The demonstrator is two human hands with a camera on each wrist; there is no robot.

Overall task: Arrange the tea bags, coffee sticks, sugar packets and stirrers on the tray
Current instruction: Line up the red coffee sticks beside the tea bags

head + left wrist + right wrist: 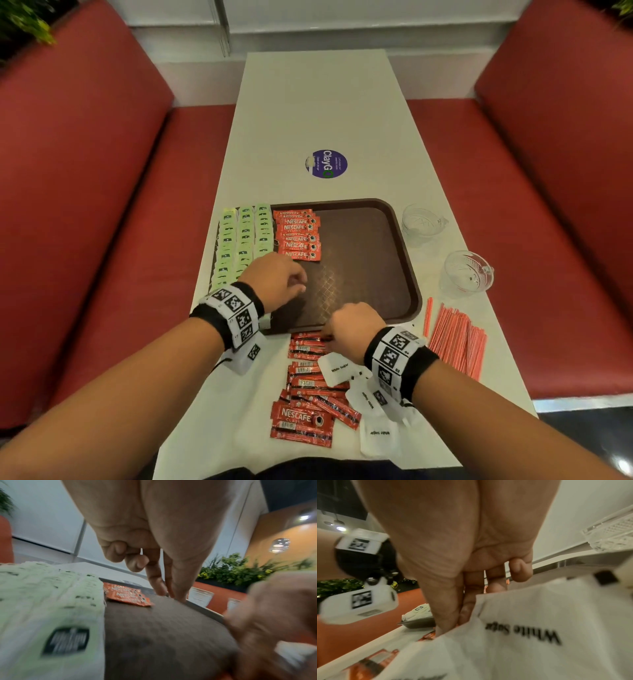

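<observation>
A brown tray [363, 260] lies on the white table. Three columns of green tea bags [245, 240] fill its left side, with a column of red coffee sticks [299, 236] beside them. My left hand [301, 284] hovers over the tray's bare middle, fingers loosely curled, holding nothing. My right hand [327, 337] reaches down just in front of the tray's near rim, thumb and forefinger pinching a coffee stick [308, 340] atop the loose pile [308, 383]. White sugar packets [337, 368] lie under that wrist. Red stirrers [455, 337] lie at the right.
Two clear glass cups [423, 222] [467, 274] stand right of the tray. A round purple sticker [327, 163] sits on the table beyond it. Red booth seats [102, 205] flank the narrow table on both sides.
</observation>
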